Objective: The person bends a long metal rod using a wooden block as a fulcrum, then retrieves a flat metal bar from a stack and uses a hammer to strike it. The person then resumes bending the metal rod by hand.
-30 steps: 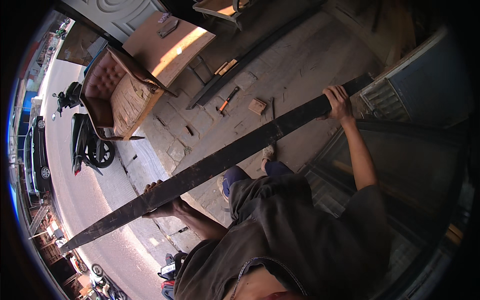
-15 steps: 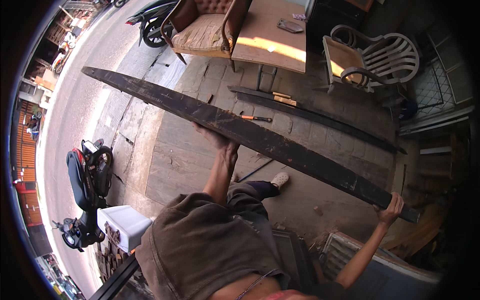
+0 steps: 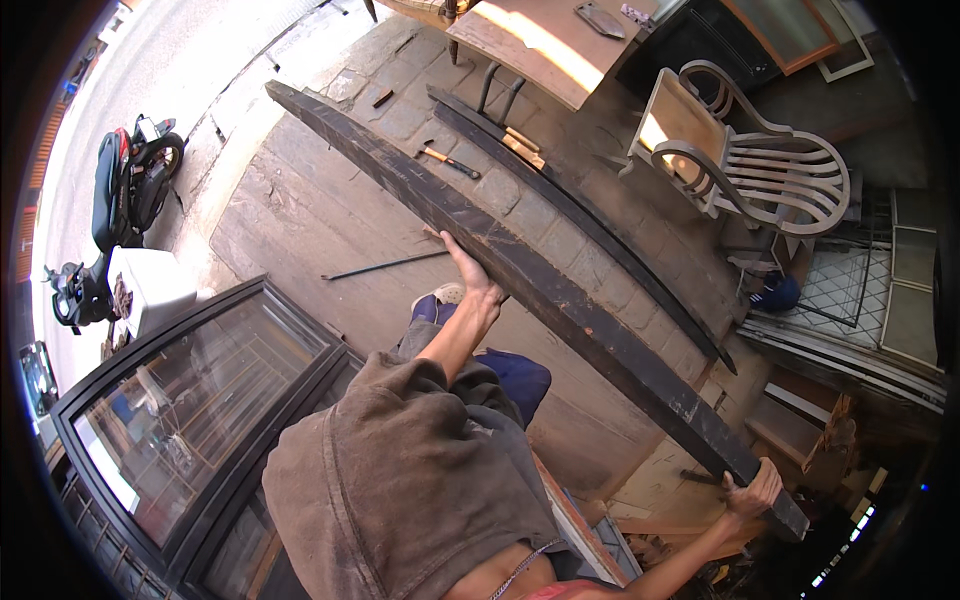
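A long dark wooden beam (image 3: 590, 322) slants through the air from upper left to lower right. My left hand (image 3: 474, 276) supports it near its middle, fingers running beneath the wood and partly hidden. Close to the beam's lower right end, my right hand (image 3: 756, 488) is wrapped around it. Below, a second dark beam (image 3: 612, 248) lies on the stone paving, with light wooden pieces (image 3: 523, 148) resting by it. Between the two beams is a hammer-like tool (image 3: 449, 160) with an orange and black handle. A thin dark rod (image 3: 386, 265) lies on the floor near my foot.
A glazed dark frame (image 3: 200, 415) leans at my left. Beyond it are a white box (image 3: 158, 285) and a parked motorbike (image 3: 122, 190). A table (image 3: 548, 45) and a pale armchair (image 3: 765, 165) stand past the floor beam. Wire-mesh panels (image 3: 850, 280) are at the right.
The view has turned, so the held beam slants more steeply and the glazed frame shows at left. Both hands keep hold of the beam. My feet have shifted.
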A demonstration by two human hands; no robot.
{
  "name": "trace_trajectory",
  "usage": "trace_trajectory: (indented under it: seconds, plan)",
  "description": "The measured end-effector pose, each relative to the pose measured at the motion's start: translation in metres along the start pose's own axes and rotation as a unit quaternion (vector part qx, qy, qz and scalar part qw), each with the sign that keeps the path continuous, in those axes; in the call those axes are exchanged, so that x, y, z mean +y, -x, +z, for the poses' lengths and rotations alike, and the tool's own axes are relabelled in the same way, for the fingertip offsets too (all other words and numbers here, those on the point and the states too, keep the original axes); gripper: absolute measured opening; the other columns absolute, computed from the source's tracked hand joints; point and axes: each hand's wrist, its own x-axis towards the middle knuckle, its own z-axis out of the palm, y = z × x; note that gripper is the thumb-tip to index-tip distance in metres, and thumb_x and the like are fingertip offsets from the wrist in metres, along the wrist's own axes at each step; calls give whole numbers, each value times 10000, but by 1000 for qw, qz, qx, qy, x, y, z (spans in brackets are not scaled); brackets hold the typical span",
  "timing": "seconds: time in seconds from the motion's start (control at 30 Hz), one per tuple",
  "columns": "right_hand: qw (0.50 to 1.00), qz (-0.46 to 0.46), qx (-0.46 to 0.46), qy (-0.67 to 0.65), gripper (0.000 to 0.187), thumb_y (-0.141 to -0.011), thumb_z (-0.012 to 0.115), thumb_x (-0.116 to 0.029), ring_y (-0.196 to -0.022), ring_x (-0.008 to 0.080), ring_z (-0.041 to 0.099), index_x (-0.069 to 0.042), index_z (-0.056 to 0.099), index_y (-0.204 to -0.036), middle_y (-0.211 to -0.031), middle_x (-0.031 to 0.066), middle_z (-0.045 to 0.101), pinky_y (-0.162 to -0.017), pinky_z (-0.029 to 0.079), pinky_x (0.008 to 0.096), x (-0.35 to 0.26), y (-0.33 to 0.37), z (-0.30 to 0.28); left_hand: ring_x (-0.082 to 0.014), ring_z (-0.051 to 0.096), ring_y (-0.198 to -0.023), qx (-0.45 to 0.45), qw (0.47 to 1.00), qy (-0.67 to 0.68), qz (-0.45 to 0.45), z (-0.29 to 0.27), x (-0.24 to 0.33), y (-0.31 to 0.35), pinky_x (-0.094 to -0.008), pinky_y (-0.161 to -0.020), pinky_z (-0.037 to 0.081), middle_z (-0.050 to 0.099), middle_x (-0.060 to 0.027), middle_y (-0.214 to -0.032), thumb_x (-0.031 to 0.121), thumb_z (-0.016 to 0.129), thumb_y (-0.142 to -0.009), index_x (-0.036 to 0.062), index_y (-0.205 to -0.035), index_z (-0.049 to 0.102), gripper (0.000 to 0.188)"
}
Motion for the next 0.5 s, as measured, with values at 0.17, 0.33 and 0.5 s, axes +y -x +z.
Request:
trace_trajectory:
  seconds: [0.17, 0.33, 0.5]
  plan:
    - [997, -20, -69, -8, 882, -818, 396, -786, -893, 387, 599, 55, 599, -987, -937, 202, 622, -834, 468, 463, 86, 23, 59, -314, 508, -1131, 74, 996, 9, -51, -36, -125, 8, -503, -972, 432, 521, -139, -1277, 864, 355, -775, 112, -1329, 478, 941]
    - [995, -46, -83, 2, 836, -846, 383, -758, -864, 387, 585, 40, 581, -997, -907, 188, 600, -797, 463, 460, 184, 68, 155, -293, 527, -1123, 59, 996, 32, -59, -77, -285, 10, -534, -962, 432, 565, -116, -1217, 865, 363, -771, 120, -1284, 521, 918]
    - [985, -52, -167, 14, 808, -862, 383, -736, -861, 374, 590, 35, 593, -984, -911, 181, 605, -781, 464, 444, 265, 108, 214, -244, 591, -980, 128, 987, 78, -48, -137, -416, 3, -474, -882, 486, 631, -62, -1024, 766, 437, -838, 151, -1052, 603, 672]
